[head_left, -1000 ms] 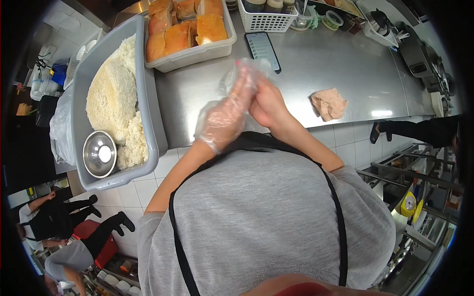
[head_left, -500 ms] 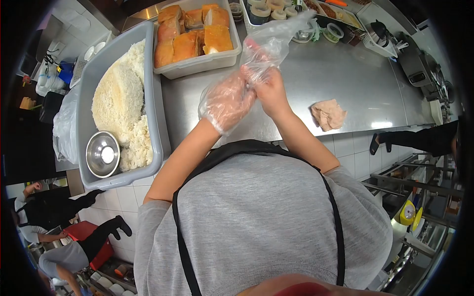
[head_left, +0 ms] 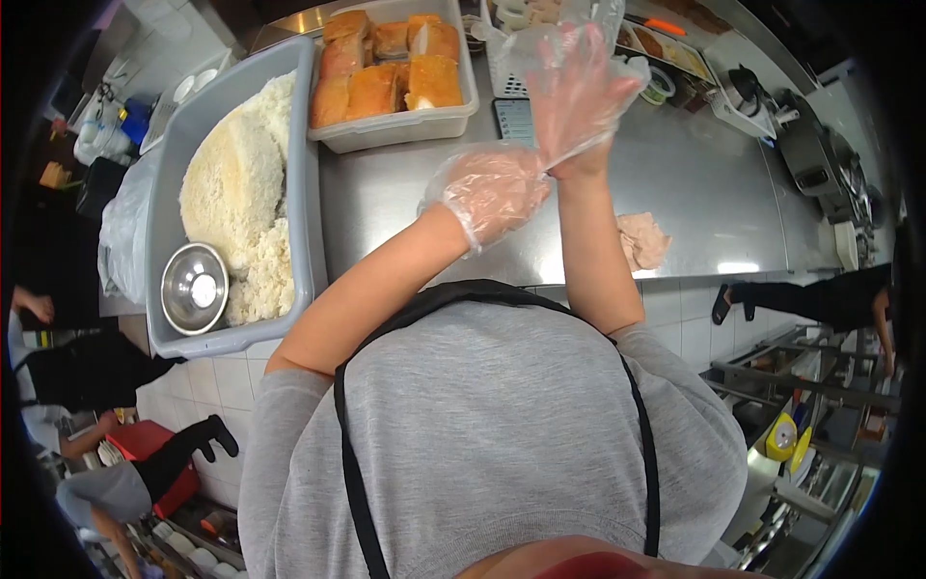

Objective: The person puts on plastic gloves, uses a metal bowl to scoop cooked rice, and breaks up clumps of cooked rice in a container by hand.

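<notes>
My left hand [head_left: 494, 193], in a clear plastic glove, is closed on the cuff edge of a second clear disposable glove [head_left: 625, 82]. That glove is drawn over my right hand [head_left: 579, 101], whose fingers are spread and stretched upward inside the loose film. The two hands meet at my right wrist, above the steel counter. Behind them lies a phone [head_left: 515, 123] with a lit screen, partly covered by the right-hand glove. A crumpled pinkish cloth [head_left: 642, 241] rests on the counter just right of my right forearm.
To the left stands a grey tub [head_left: 304, 193] of cooked rice [head_left: 236, 164] with a metal bowl [head_left: 195, 288] in it. A plastic container [head_left: 391, 132] holds browned blocks of food [head_left: 374, 92]. A white basket [head_left: 508, 77] stands behind. Other people [head_left: 106, 482] are at lower left.
My right hand has pushed up into the glove and its fingers have spread. Both hands have shifted right, with the left still pinching the cuff. The phone has come into view.
</notes>
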{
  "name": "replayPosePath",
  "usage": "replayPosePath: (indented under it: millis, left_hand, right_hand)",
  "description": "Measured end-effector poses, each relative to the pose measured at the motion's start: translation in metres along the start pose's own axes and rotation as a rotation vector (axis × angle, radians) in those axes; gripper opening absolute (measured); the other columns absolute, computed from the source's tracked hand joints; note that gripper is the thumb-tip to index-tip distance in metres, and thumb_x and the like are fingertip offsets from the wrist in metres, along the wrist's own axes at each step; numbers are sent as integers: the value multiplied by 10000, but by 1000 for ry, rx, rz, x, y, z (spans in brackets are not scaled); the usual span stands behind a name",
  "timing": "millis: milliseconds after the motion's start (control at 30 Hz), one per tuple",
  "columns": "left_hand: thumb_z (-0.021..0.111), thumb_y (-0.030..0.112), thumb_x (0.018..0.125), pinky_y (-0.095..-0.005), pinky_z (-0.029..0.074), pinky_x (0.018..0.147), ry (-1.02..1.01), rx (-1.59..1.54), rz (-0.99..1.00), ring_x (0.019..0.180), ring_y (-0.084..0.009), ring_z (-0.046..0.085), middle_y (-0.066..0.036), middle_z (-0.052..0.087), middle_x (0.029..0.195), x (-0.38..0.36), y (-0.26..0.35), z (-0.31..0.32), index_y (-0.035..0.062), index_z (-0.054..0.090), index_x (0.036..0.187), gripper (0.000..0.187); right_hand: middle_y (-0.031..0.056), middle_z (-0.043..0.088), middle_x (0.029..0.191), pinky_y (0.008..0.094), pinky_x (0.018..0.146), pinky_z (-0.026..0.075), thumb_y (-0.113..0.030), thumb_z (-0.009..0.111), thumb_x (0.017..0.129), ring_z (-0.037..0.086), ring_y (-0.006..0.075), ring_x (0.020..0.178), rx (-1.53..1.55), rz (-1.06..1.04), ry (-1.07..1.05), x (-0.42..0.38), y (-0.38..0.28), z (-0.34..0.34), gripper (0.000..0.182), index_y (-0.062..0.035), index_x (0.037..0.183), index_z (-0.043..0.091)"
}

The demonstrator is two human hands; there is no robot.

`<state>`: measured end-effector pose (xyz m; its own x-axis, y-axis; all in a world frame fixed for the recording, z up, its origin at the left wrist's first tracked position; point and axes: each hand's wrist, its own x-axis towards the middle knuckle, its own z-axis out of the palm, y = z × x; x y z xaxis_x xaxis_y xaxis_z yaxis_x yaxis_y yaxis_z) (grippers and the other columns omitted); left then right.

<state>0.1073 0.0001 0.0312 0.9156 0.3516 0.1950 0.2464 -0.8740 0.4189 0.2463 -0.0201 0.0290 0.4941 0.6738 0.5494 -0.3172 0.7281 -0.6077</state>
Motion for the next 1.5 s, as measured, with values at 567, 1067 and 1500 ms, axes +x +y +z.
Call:
replayPosePath:
  millis: [567,1067,1500]
  left_hand:
    - [488,393,836,-454,447,722,416,-27,-56,807,-333,569,-153,584,833,-25,16,-45,44,536,887,355]
    - [481,262,814,-443,472,724,337,220,-385,815,-338,587,-176,604,864,-123,-26,-91,17,557,927,281]
    - [514,175,770,-364,499,720,121,475,131,785,-283,619,-128,642,825,-264,-135,-189,54,640,830,185]
  right_hand:
    - [47,480,1183,298,944,351,-564,634,746,449,171,1090,-388,-127,-41,24,23,15,778,-31,1271,420]
    - [-11,497,1128,323,871,373,-544,546,817,461,161,970,226,101,-309,0,118,142,600,-147,1252,433]
    - [98,456,1258,333,921,371,-504,629,788,456,215,1080,-405,440,213,-54,123,367,720,-30,1294,436]
